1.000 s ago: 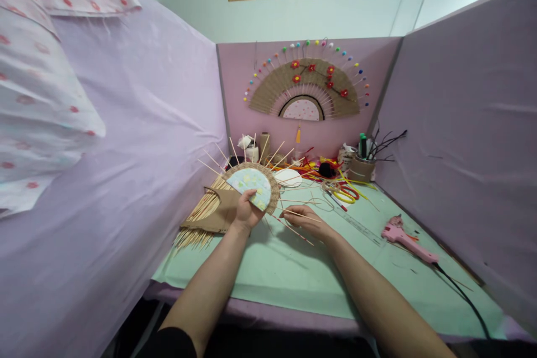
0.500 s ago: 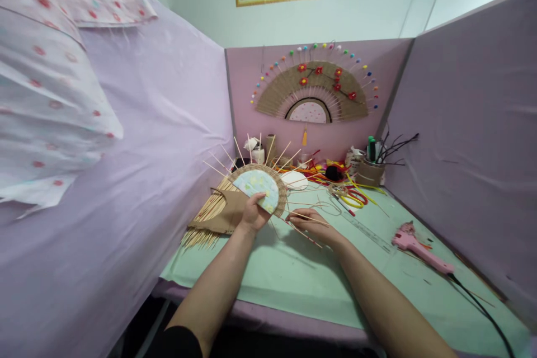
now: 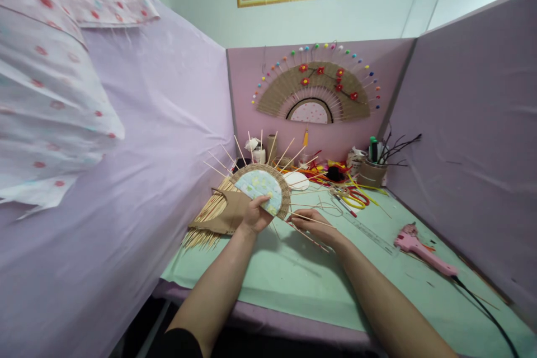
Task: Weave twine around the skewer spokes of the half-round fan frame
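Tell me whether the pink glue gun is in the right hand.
No, the pink glue gun lies on the table, apart from the right hand.

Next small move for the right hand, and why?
I'd probably press the weave snug at the lower right of the woven rim: the right hand is there, the left hand steadies the half-round piece, and bare sticks fan out beyond. Fingertip detail is unclear.

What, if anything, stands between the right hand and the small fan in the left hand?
Nothing visible blocks the way: the right hand is at the lower right corner of the small fan. One thin stick crosses over the right hand's fingers.
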`<state>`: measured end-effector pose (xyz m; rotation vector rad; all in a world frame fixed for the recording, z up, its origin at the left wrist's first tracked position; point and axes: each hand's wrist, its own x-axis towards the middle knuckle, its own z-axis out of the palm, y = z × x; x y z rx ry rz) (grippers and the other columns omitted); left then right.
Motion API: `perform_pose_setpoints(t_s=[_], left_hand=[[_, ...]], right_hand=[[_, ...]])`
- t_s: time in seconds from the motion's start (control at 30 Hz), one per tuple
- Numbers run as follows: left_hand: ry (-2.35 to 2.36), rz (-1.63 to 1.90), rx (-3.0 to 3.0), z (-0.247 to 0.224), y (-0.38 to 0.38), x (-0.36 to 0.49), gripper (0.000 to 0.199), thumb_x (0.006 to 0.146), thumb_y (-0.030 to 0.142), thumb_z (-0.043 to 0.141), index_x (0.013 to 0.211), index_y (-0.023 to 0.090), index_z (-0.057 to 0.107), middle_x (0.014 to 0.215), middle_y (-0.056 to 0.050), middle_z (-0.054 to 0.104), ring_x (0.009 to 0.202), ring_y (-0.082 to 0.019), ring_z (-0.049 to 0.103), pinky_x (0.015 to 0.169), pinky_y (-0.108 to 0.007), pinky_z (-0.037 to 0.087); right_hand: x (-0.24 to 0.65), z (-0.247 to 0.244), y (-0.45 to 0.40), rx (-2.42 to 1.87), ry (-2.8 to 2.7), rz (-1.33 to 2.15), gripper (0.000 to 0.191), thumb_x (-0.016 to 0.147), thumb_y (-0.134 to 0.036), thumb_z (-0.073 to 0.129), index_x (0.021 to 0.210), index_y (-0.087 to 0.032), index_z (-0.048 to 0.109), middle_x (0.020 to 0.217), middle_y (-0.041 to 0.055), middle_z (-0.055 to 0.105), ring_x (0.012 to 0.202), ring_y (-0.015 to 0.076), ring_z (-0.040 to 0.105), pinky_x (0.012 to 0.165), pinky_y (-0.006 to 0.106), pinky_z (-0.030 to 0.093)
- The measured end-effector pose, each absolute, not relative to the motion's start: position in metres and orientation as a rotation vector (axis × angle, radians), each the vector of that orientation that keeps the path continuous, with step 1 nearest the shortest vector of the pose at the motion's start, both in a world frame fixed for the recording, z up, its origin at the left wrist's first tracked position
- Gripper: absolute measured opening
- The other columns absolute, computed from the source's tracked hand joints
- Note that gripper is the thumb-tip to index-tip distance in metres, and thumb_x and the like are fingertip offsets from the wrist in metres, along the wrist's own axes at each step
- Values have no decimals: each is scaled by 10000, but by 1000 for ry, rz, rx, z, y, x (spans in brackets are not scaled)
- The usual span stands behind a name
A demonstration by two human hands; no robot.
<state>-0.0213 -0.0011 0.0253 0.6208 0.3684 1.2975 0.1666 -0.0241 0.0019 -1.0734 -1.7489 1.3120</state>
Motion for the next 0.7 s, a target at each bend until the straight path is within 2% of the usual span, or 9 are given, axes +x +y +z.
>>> perform_pose_setpoints(t_s=[0.5, 0.7], left_hand=[[352, 1334, 593, 26, -1, -22, 534, 643, 61, 625, 1166, 168, 615, 923, -56, 742, 965, -246, 685, 927, -376, 500], [395, 1377, 545, 30, 2, -27, 525, 649, 50, 597, 1160, 171, 616, 908, -45, 741, 862, -209, 697, 897, -355, 514]], right_hand=[[170, 3, -25, -1064, -1758, 1307, 412, 750, -541, 655, 898, -161, 718, 690, -6, 549, 657, 123, 440, 639, 253, 337], [181, 5, -20, -1026, -1647, 1260, 437, 723, -557, 688, 884, -150, 700, 646, -7, 524, 603, 110, 413, 566, 252, 307]])
